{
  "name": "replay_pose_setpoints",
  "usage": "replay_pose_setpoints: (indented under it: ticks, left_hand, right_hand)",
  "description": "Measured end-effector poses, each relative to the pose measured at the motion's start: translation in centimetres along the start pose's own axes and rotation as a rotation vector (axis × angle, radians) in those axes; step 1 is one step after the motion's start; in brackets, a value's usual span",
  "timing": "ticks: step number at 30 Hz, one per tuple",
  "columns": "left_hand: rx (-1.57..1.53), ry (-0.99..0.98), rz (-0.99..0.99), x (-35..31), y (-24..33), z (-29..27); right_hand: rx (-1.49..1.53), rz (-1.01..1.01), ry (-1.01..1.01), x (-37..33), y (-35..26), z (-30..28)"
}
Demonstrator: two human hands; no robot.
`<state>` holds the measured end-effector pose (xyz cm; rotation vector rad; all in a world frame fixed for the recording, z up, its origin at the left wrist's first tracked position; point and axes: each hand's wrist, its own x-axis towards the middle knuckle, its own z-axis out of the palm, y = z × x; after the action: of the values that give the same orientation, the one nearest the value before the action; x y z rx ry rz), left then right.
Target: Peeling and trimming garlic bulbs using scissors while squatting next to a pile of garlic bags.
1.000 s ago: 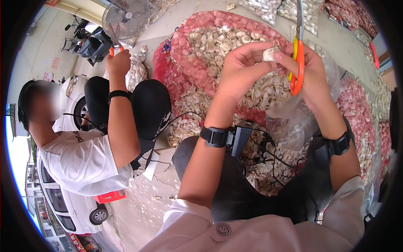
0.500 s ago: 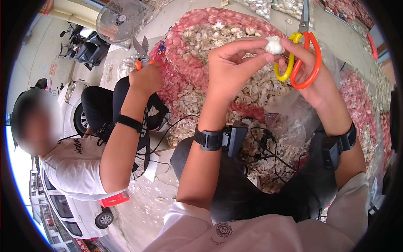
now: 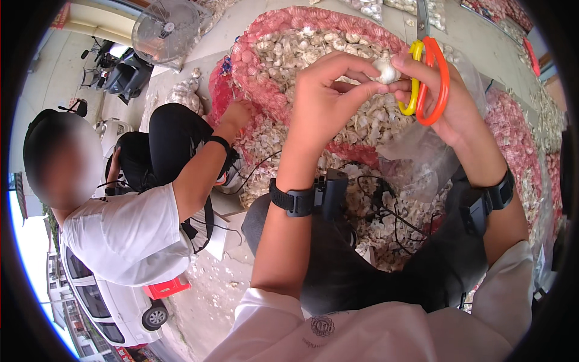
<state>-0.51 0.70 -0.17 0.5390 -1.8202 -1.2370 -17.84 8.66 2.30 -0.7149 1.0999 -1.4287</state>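
A whitish, peeled-looking garlic bulb [image 3: 385, 71] is held up in front of me between both hands. My left hand [image 3: 329, 90] pinches it from the left with thumb and fingers. From the other side, the fingertips of my right hand [image 3: 452, 105] touch the bulb. Scissors with one yellow and one orange handle [image 3: 445, 81] hang in that same hand, blades pointing away from me. Below and beyond lies an opened red mesh sack [image 3: 259, 66] full of garlic bulbs [image 3: 325, 41], with loose skins around them.
At my left a co-worker [image 3: 132, 235] sits with a hand [image 3: 237, 113] at the sack's edge. A floor fan [image 3: 166, 30] stands far left. Clear plastic [image 3: 425, 151] lies below my right hand, another mesh sack [image 3: 512, 130] farther right. Black cables [image 3: 395, 214] run between my knees.
My hands and the bulb have shifted slightly left, and the scissors' handles have turned a little. The co-worker's hand, earlier holding up orange-handled shears, now reaches to the sack; those shears no longer show.
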Motion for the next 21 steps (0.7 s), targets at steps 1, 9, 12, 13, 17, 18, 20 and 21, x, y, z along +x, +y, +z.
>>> replay_pose_setpoints:
  ticks: [1, 9, 12, 13, 17, 18, 20, 21]
  left_hand:
    - [0.074, -0.011, 0.036, -0.1, -0.1, -0.2]
    - [0.244, -0.041, 0.102, -0.4, 0.4, 1.0]
    - [0.255, -0.069, 0.049, -0.6, 0.3, 1.2]
    - [0.280, -0.101, 0.001, -0.3, -0.4, 1.0]
    - [0.285, -0.087, -0.207, -0.3, -0.5, 1.5]
    - [0.195, -0.026, -0.202, -0.1, -0.4, 2.0]
    - [0.057, -0.004, -0.234, -0.5, -0.4, 3.4]
    - [0.015, -0.047, -0.250, -0.3, -0.7, 3.4]
  right_hand:
    - [-0.001, 0.001, 0.000, -0.1, 0.0, 0.1]
    - [0.103, 0.062, 0.003, -0.2, 0.6, -1.4]
    - [0.288, 0.093, -0.002, 0.1, 1.1, -2.7]
    - [0.291, 0.095, 0.013, 0.4, 1.0, -3.0]
    - [0.183, 0.073, 0.134, 1.1, 0.5, -3.1]
    - [0.078, 0.136, 0.132, 1.3, 0.4, -3.1]
    - [-0.005, 0.141, 0.167, 0.8, 0.8, -2.7]
    - [-0.001, 0.138, 0.129, 0.8, 1.1, -2.6]
